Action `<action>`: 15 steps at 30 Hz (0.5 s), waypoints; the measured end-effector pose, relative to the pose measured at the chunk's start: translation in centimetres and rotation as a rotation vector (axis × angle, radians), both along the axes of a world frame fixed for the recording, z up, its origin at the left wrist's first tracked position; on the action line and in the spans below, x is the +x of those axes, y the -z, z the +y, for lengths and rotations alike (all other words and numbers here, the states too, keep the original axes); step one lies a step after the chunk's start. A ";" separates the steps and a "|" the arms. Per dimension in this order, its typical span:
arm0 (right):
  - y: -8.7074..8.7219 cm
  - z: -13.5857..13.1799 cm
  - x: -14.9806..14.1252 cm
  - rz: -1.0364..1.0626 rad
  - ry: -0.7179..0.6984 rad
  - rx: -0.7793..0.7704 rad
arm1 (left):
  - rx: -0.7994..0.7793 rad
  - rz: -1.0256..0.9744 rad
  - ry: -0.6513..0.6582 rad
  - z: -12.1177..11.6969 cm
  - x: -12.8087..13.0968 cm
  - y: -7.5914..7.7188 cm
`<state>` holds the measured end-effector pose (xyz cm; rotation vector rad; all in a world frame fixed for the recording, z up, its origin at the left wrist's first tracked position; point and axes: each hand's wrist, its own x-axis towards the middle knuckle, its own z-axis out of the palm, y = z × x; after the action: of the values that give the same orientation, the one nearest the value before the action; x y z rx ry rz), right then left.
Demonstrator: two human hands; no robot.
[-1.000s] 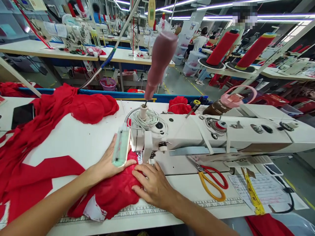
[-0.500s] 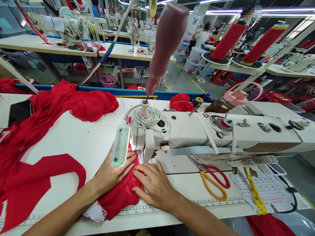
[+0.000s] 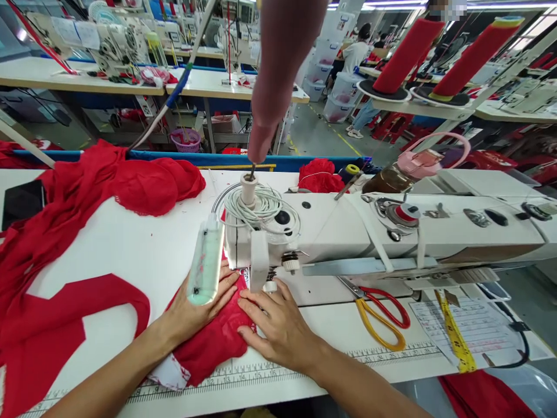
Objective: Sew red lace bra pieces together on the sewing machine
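A piece of red fabric [image 3: 213, 342] lies under the head of a white sewing machine [image 3: 335, 223], its lower edge showing a white printed strip. Flat on the fabric's left side rests my left hand [image 3: 198, 305], fingers stretched toward the needle area and partly hidden by a clear greenish lamp cover [image 3: 204, 261]. My right hand [image 3: 278, 325] presses on the fabric's right edge with its fingers spread, just below the machine head. The needle and presser foot are mostly hidden by the head.
Red-and-yellow-handled scissors [image 3: 383, 316] lie right of my right hand, beside a yellow tape measure [image 3: 455, 334] on a paper sheet. More red fabric [image 3: 87, 203] spreads over the left of the table. Two red thread cones [image 3: 407, 58] stand at the back right. A person [image 3: 357, 58] is in the background.
The camera view has shifted slightly. My hands stay on the red fabric in nearly the same pose, close to the machine head, with only slight movement.
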<state>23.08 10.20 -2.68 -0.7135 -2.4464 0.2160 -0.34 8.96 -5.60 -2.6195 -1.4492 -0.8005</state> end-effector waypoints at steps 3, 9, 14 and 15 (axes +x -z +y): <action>0.1 0.0 0.1 0.002 0.003 0.001 | -0.042 0.012 0.005 0.3 -0.3 0.3; 0.3 0.2 0.0 -0.019 0.013 -0.018 | -0.037 -0.016 0.024 1.6 -1.2 0.5; 0.2 0.3 0.0 -0.018 0.012 0.006 | -0.103 -0.035 0.022 2.4 -2.2 0.7; 0.2 0.4 0.0 -0.011 0.014 0.011 | -0.106 -0.034 0.021 2.6 -2.3 0.6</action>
<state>23.05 10.56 -2.85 -0.7284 -2.4510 0.1936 -2.62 11.56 -6.22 -2.7153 -1.5155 -0.7953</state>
